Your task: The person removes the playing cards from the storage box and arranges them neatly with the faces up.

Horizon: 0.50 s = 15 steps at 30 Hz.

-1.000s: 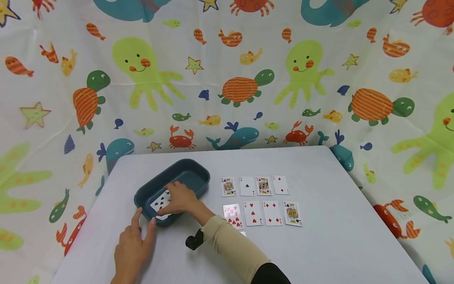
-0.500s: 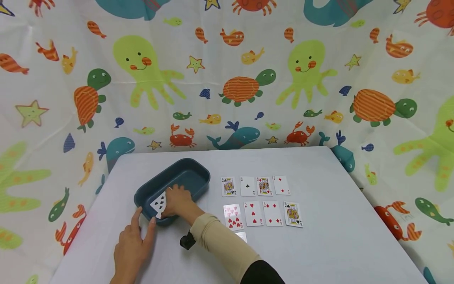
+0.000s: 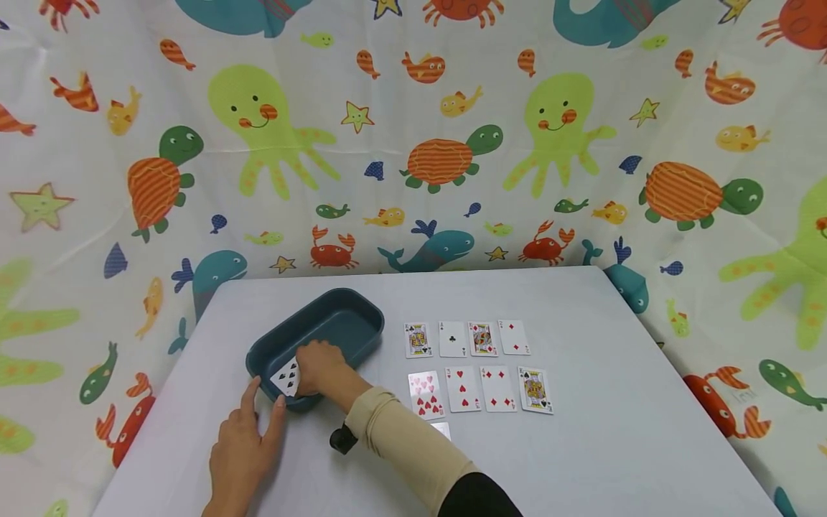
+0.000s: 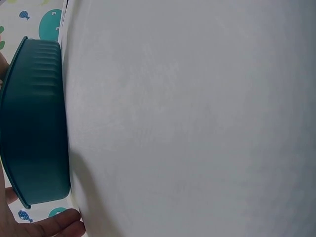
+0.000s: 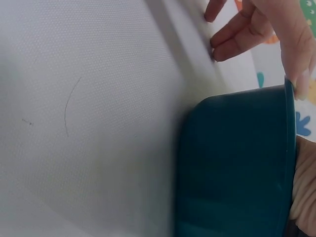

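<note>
A dark teal rectangular tub stands at the left of the white table. Inside its near end lies a playing card with black pips, partly covered by my right hand. That hand reaches over the near rim with bent fingers around the card's right part; the fingertips are hidden. My left hand is at the tub's near-left corner, thumb and index finger extended to the rim. In the right wrist view, the left hand's thumb touches the rim, and the other fingers spread beside the tub.
Right of the tub, face-up playing cards lie in two rows, among them a king, a club card and a heart card. Another card peeks out behind the right sleeve. A sea-animal cloth hangs behind the table.
My right hand has lowered into the tub, its spread fingers drawing in over the card, so less of the card shows. The left hand has stayed at the rim.
</note>
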Each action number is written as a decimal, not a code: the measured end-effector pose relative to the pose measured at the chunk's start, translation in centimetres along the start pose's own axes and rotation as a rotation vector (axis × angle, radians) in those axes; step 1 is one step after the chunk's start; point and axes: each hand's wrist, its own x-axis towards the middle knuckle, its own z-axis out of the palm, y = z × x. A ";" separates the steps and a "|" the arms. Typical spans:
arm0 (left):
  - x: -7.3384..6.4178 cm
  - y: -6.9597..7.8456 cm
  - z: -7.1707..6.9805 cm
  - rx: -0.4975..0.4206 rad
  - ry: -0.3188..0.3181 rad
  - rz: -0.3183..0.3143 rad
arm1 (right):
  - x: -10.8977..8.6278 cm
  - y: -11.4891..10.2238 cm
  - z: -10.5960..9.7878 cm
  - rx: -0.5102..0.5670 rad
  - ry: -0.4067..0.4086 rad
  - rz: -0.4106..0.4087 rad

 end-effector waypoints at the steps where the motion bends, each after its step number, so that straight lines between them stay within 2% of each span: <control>1: 0.0 0.0 0.0 -0.002 0.000 0.000 | 0.0 0.0 0.0 -0.001 0.002 -0.006; 9: -0.2 0.1 0.0 -0.008 0.004 -0.007 | 0.1 0.6 0.3 0.030 0.017 -0.043; 15: -0.2 0.1 0.0 0.003 0.003 -0.008 | 0.0 1.6 0.3 0.134 0.049 -0.085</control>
